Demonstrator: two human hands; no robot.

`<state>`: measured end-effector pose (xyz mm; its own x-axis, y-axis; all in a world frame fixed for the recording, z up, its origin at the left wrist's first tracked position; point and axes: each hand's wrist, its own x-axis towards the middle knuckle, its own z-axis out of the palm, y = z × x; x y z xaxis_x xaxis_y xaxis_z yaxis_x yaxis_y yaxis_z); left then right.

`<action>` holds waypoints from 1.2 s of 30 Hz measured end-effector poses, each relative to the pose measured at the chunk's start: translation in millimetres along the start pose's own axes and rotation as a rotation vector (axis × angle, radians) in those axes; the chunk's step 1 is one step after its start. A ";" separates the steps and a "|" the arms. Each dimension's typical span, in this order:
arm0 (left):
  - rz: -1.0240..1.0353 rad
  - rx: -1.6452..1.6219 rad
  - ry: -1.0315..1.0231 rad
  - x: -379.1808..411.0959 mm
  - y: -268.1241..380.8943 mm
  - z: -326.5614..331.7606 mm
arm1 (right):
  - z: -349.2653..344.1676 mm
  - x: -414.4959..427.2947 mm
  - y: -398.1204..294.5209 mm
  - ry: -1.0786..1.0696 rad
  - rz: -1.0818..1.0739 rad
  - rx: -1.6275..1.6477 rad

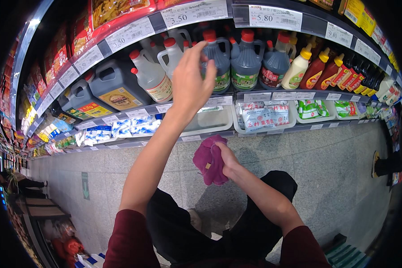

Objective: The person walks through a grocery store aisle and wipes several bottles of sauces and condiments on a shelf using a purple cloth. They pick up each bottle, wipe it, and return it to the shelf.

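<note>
My left hand [192, 78] is raised before the middle shelf, its thumb and fingers apart and nothing visible between them. It covers part of a dark jug with a red cap [221, 60]; whether it touches the jug I cannot tell. A similar dark jug with a green label [247, 63] stands just to the right. On the left of the hand leans a clear plastic jug of pale liquid [152, 77]. Lower down, over the floor, my right hand [228, 157] grips a bunched purple cloth [210, 160].
White trays on the bottom shelf hold packets [263, 115]. Large dark canisters [117, 85] stand left, squeeze bottles [298, 68] right. Price tags line the shelf edges [271, 97]. A person's leg and shoe [385, 164] show at far right; another person [26, 184] is far left.
</note>
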<state>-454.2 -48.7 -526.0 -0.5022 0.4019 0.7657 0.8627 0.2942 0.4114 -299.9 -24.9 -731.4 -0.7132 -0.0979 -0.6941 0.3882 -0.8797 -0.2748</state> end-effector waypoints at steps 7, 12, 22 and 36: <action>-0.080 0.272 -0.263 36.6 12.3 34.4 | 1.8 -5.5 -2.0 -0.016 -0.001 -0.052; -0.156 0.413 -0.311 43.7 13.6 48.4 | 2.2 -6.4 -4.9 -0.051 0.019 -0.049; 0.044 0.494 -0.211 29.1 0.4 46.6 | 2.1 -7.4 -8.6 -0.019 0.015 -0.064; -0.223 0.073 0.235 -3.8 -0.4 67.2 | 1.0 -7.1 -15.3 -0.021 0.003 -0.040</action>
<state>-456.7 8.0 -562.3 -0.6434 0.1123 0.7573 0.7221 0.4175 0.5516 -301.4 -11.3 -721.6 -0.7241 -0.1110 -0.6807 0.4134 -0.8598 -0.2996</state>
